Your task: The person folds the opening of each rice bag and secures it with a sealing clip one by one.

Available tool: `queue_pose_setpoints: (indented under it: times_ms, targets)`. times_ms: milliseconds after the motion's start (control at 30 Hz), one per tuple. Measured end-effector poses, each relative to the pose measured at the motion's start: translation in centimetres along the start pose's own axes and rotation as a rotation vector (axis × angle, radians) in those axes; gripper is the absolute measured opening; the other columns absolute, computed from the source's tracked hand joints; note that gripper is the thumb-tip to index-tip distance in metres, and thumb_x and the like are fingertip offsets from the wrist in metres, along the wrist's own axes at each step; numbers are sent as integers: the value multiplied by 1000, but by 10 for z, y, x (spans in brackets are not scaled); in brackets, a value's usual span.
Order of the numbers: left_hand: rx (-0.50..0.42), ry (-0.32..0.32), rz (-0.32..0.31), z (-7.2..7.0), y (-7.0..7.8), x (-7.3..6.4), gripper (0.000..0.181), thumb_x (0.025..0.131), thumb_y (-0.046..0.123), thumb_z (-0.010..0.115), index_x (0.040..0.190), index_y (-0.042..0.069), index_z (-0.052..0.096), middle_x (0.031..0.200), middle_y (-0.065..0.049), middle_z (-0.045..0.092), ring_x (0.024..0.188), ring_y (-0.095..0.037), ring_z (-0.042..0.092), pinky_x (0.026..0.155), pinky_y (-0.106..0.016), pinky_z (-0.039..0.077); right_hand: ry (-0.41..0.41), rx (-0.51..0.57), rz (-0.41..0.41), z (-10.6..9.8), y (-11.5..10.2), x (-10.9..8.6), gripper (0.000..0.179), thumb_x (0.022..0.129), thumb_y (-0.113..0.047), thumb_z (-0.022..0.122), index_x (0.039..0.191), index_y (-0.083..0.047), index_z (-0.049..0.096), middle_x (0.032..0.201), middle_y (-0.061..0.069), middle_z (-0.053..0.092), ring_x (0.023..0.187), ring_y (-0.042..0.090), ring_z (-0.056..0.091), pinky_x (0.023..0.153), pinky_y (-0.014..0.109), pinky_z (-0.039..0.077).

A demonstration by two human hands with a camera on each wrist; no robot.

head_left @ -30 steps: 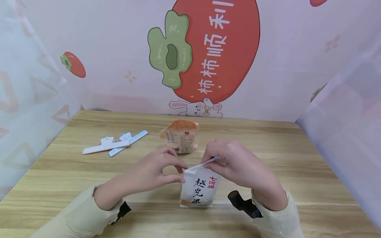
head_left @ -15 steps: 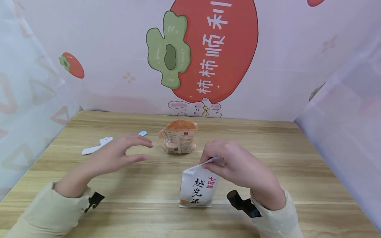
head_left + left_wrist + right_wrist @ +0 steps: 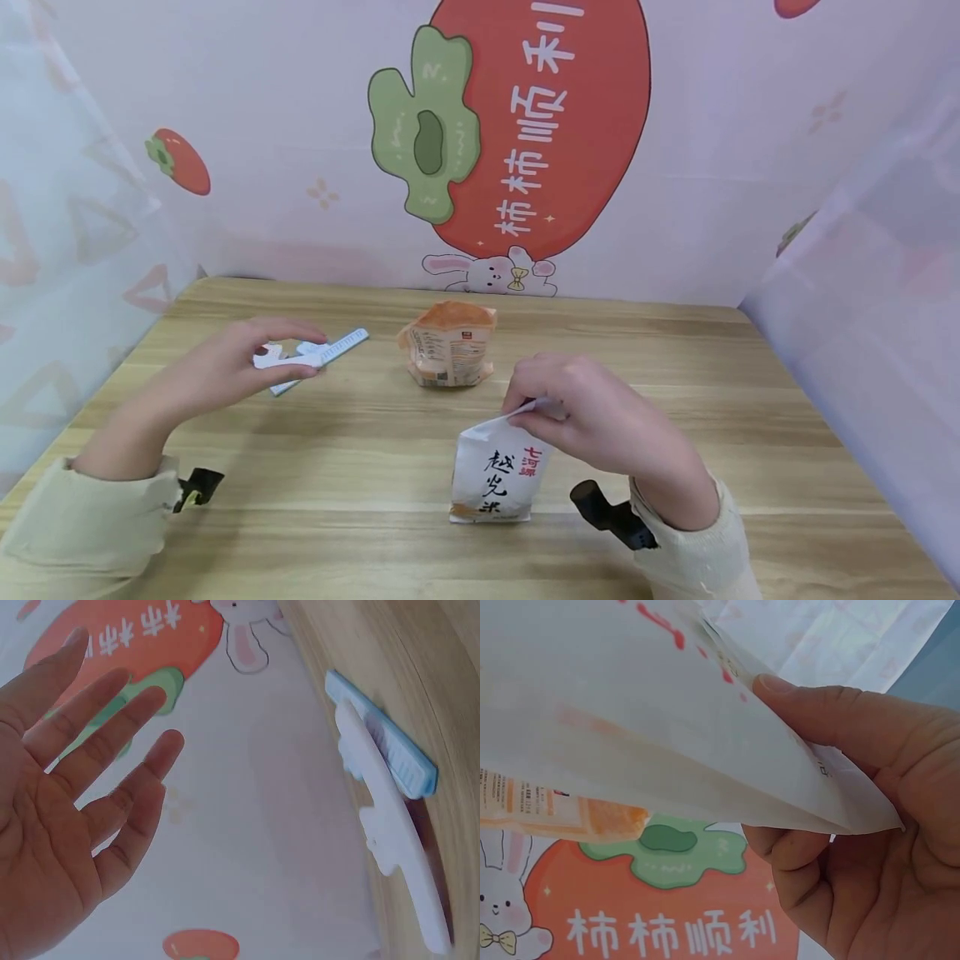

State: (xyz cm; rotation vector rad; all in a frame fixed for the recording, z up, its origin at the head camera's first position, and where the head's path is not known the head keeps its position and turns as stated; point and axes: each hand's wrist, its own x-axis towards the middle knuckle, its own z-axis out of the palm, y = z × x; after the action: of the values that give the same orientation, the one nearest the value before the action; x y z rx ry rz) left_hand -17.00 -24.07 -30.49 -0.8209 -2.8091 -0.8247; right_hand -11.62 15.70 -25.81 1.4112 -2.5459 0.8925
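Note:
A small white paper bag of rice point(image 3: 487, 479) with black and red lettering stands upright on the table. My right hand point(image 3: 600, 412) pinches its top edge between thumb and fingers; the right wrist view shows the thumb point(image 3: 802, 701) on one face of the bag and fingers behind. Over to the left, my left hand point(image 3: 217, 367) hovers by two long bag clips, its fingers apart and holding nothing. The white clip point(image 3: 397, 825) lies across the light blue clip point(image 3: 394, 746). In the head view the hand covers part of the white clip.
An orange and cream printed packet point(image 3: 450, 346) stands toward the back of the wooden table point(image 3: 675, 350). A printed cloth wall point(image 3: 712, 167) rises behind it, with hanging cloth at both sides. A black wrist camera mount point(image 3: 611, 512) sticks out beside the right sleeve.
My left hand has let go of the bag's left top corner and moved left and away to the clips. The right hand keeps its pinch on the bag, which stays in place.

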Motion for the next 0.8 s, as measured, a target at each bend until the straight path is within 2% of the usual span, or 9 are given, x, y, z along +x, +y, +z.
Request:
queue_pose_setpoints:
  times_ms: [133,233,267,367,467,600,700,800]
  targets:
    - [-3,18,-32,-3,-13,0,37,86,24,78,122,22,69,121,0,71,111,5,54,83,-48,54,0,-2,1,-1,-1,0,17,85,1,74,81,-15,68,76,-10,58,73,0,51,63,17,48]
    - [2,25,-58,-4,-25,0,37,87,23,77,123,19,69,123,-5,71,113,0,55,84,-50,53,-1,3,-2,0,0,0,18,85,1,74,81,-15,68,76,-10,57,72,0,50,63,17,47]
    - [-1,22,-73,-5,-29,-1,37,88,23,77,124,18,69,124,-7,70,115,-6,56,84,-51,53,-2,4,-4,0,0,0,18,85,1,73,82,-15,68,75,-10,57,72,0,50,62,17,47]
    - [9,13,-124,-7,-42,0,39,90,25,75,127,15,67,125,-12,68,116,-21,57,83,-46,53,-1,4,-15,1,1,0,19,85,2,73,81,-15,67,75,-11,56,72,0,49,62,17,46]
    - [17,13,-165,-9,-54,0,40,90,27,75,128,14,67,124,-13,68,112,-20,57,82,-32,54,2,-4,-20,1,1,0,19,86,2,73,81,-16,67,75,-11,56,72,0,49,62,16,46]
    - [19,8,-182,-10,-66,0,41,91,28,74,128,13,67,125,-13,68,111,-20,57,76,-17,51,-2,-13,-12,0,1,0,18,86,1,73,82,-16,67,76,-11,56,73,0,49,63,16,46]
    - [17,-15,-204,-10,-72,1,43,92,31,73,129,11,66,126,-16,67,115,-31,57,77,-23,51,-9,-8,0,0,0,0,17,86,0,73,83,-16,68,77,-10,57,74,1,50,63,17,47]
    - [20,-44,-221,-9,-76,2,44,92,32,72,129,10,65,126,-18,66,117,-37,56,83,-39,52,-10,-3,1,0,0,0,17,86,1,74,83,-15,68,77,-10,58,74,1,51,64,17,48]
